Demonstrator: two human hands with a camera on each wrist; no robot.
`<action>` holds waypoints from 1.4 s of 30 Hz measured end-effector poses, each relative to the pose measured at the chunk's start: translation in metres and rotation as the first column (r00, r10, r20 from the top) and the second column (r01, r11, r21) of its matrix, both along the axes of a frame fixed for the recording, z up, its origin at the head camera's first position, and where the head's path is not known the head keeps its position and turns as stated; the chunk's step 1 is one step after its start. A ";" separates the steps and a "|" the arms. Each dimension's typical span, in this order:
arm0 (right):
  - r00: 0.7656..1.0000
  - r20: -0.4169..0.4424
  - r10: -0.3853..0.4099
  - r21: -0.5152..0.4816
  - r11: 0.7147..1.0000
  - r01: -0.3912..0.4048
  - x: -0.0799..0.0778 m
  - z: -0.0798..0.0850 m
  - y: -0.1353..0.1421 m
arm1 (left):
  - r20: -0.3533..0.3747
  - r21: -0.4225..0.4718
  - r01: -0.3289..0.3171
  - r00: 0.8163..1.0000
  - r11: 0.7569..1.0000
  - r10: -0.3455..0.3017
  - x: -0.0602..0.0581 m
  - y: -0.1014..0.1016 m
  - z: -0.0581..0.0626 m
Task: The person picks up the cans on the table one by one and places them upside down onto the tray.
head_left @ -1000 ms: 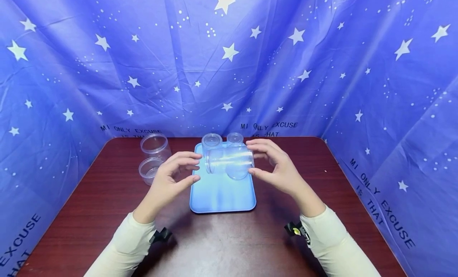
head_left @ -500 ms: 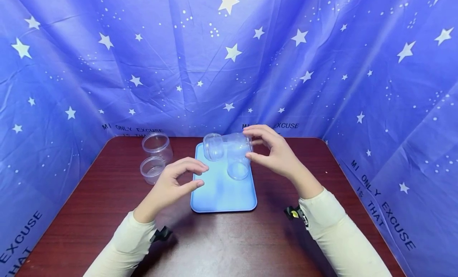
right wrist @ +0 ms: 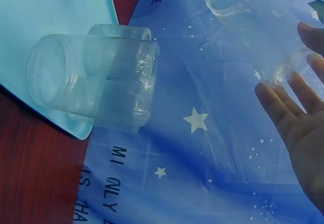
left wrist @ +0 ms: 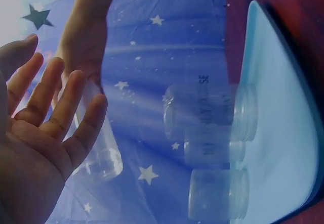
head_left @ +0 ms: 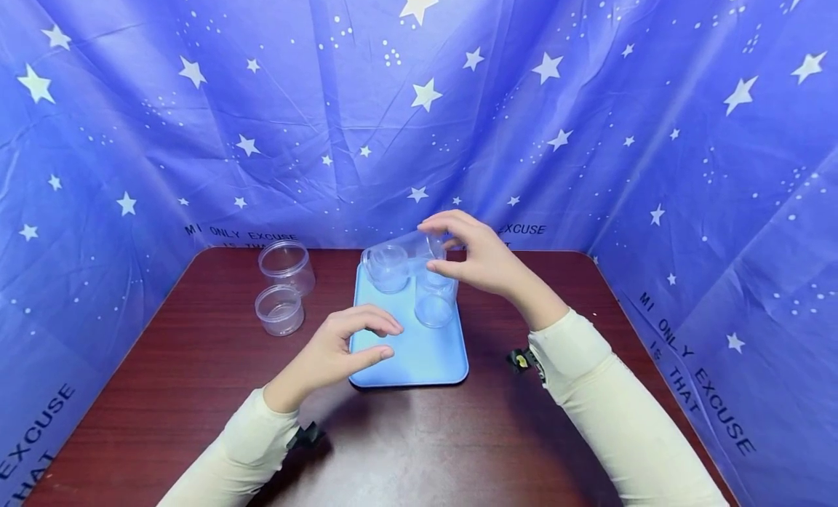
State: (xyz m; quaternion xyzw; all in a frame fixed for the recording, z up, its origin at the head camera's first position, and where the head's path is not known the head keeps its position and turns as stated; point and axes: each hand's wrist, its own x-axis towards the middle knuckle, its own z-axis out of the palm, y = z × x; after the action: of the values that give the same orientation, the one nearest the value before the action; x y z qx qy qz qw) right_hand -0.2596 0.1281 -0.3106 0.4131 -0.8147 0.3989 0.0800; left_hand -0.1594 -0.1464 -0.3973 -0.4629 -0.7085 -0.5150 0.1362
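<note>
My right hand (head_left: 478,249) grips one end of a clear plastic jar (head_left: 404,246), thumb below and fingers above. The jar lies nearly sideways in the air over the back of a light blue tray (head_left: 406,369), its other end pointing left. My left hand (head_left: 343,343) hovers over the tray's front left, fingers loosely bent and holding nothing. In the left wrist view its palm and spread fingers (left wrist: 71,97) show in front of the held jar (left wrist: 101,153). On the tray stand a tall clear jar (head_left: 435,310) and shorter ones, including a small jar (head_left: 389,274) partly behind the held one.
Two clear open jars, a larger one (head_left: 286,267) and a smaller one (head_left: 279,314), stand on the dark red wooden table (head_left: 196,361) left of the tray. A blue star-patterned curtain (head_left: 366,92) closes off the back and both sides.
My right hand has lifted the jar up and leftward, away from the front of the tray, and tilted it. My left hand has moved right and toward me, farther from the jar.
</note>
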 end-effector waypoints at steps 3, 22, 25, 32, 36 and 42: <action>1.000 0.009 -0.005 0.057 0.998 0.005 -0.003 0.005 -0.005 | 0.011 -0.026 0.006 1.000 1.000 -0.006 0.001 0.002 -0.003; 0.992 0.080 -0.095 0.290 0.955 0.068 -0.026 0.017 -0.026 | 0.102 -0.125 0.098 0.991 0.987 -0.085 0.003 0.014 -0.014; 0.990 0.087 -0.109 0.328 0.942 0.075 -0.030 0.017 -0.029 | 0.110 -0.142 0.120 0.988 0.983 -0.104 0.004 0.016 -0.015; 0.991 0.076 -0.107 0.412 0.909 0.067 -0.037 0.014 -0.043 | 0.140 -0.163 0.156 0.981 0.974 -0.133 0.008 0.019 -0.015; 0.993 0.063 -0.103 0.459 0.886 0.063 -0.040 0.015 -0.052 | 0.136 -0.169 0.165 0.980 0.972 -0.143 0.008 0.020 -0.016; 0.992 0.086 -0.096 0.513 0.858 0.038 -0.038 0.018 -0.065 | 0.125 -0.176 0.183 0.979 0.967 -0.162 0.008 0.022 -0.017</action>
State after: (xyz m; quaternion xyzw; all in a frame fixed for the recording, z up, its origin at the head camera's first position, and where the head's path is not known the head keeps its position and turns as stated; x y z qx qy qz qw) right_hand -0.2971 0.0633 -0.2930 0.3685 -0.9083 0.1880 -0.0628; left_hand -0.1517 -0.1243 -0.4146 -0.5046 -0.7171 -0.4807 0.0075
